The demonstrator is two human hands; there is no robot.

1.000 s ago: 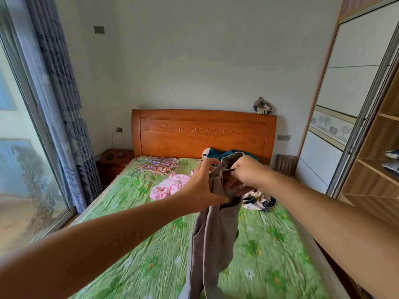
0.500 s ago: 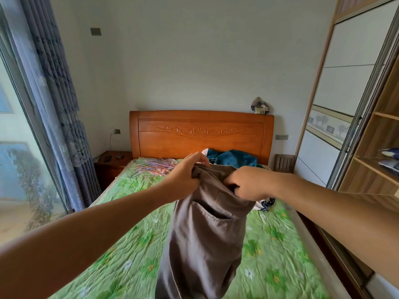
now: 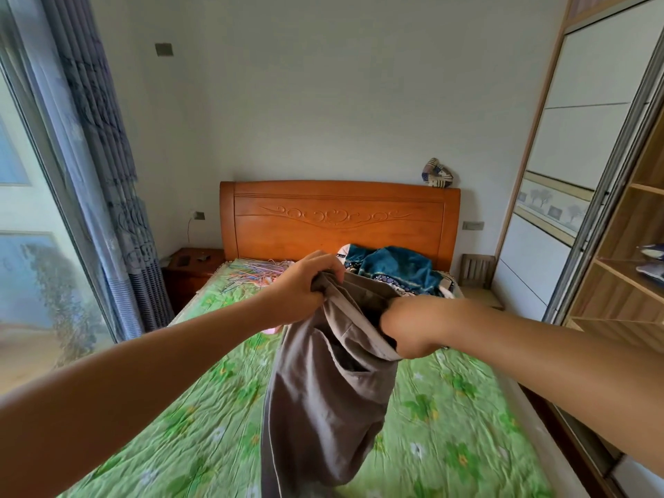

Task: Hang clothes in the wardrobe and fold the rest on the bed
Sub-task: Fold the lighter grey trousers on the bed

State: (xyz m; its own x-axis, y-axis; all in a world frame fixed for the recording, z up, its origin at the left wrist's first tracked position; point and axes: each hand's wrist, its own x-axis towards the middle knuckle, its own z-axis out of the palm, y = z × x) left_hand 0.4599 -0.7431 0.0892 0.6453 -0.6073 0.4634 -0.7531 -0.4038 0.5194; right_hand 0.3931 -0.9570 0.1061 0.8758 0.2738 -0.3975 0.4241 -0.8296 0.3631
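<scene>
Over bed (image 3: 449, 407), L hand (image 3: 298, 292) & R hand (image 3: 409, 325) clutch brown trousers (image 3: 323, 407) at waist.

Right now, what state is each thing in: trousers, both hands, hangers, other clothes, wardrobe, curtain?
Trousers: unfolded, held up by the waistband, hanging over the bed.
Left hand: grips the waistband.
Right hand: grips the waistband's other side.
Hangers: loose pile at the bed's head.
Teal clothes: unfolded heap at the bed's head.
Wardrobe: open, shelves showing.
Curtain: drawn aside.
</scene>
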